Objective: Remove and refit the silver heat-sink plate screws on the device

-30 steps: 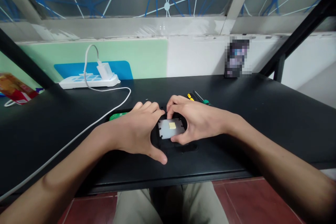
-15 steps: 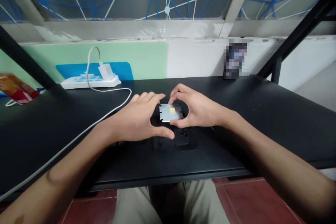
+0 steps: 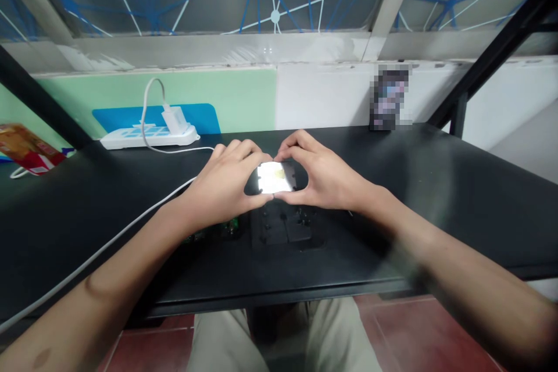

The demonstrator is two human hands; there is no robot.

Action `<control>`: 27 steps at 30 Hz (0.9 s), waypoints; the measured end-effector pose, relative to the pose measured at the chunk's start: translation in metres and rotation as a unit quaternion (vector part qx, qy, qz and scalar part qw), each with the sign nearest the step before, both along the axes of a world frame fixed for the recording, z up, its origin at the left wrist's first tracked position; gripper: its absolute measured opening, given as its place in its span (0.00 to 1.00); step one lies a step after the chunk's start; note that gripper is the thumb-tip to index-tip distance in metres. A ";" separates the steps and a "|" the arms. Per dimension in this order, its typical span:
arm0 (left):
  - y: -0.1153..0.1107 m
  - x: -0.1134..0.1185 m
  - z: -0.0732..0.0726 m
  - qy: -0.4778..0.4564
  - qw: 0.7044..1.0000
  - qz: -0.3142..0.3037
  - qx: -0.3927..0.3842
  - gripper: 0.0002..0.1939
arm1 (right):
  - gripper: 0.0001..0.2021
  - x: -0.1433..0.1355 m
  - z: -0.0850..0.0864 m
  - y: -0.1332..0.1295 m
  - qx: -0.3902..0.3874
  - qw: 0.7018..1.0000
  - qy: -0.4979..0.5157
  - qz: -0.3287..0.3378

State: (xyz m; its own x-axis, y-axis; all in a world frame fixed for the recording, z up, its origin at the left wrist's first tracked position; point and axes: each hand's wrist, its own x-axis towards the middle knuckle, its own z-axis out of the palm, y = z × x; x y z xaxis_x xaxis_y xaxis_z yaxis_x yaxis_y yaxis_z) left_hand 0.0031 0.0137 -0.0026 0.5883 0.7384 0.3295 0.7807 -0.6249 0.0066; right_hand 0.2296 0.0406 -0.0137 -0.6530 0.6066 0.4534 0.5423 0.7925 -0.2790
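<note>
- biggest change: the left hand (image 3: 232, 181) has closed in. half a second ago its thumb and fingers were spread wide beside the metal plate (image 3: 271, 179); now they look pinched on its near and far edges.
- right hand (image 3: 325, 180) is clamped on that plate the same way, thumb on the near edge, fingers on the far one, as it was in both earlier frames. the two thumb tips pretty much meet.
- the plate is up between the hands, over the desk (image 3: 370, 256), and sits beyond the dark casing (image 3: 271, 231) from where the wearer is. a second ago it was down nearer that spot, so i'd call it lifted out of the way.
- its face is now blown out white with glare, where it was plain grey before. my guess is the tilt changed a bit. the yellow pad (image 3: 279, 174) on it is barely readable.
- green board (image 3: 234, 224) is peeking out below the left hand, partly hidden.
- what it means, imo: the plate has gone from one-handed to two-handed, so it's probably steadier and easier to angle. can't tell how hard either hand is squeezing.
</note>
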 end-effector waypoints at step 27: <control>0.024 -0.019 -0.012 -0.142 0.978 -0.066 0.138 0.27 | 0.27 0.002 -0.013 0.014 0.059 0.990 0.129 -0.017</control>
State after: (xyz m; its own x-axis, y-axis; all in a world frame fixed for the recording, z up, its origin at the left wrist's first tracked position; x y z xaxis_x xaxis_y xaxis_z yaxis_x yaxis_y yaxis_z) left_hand -0.0160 0.0379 -0.0145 0.5289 0.5217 0.6693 0.6841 -0.7288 0.0275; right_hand 0.2318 0.0546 -0.0271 -0.4871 0.5588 0.6712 0.4920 0.8105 -0.3177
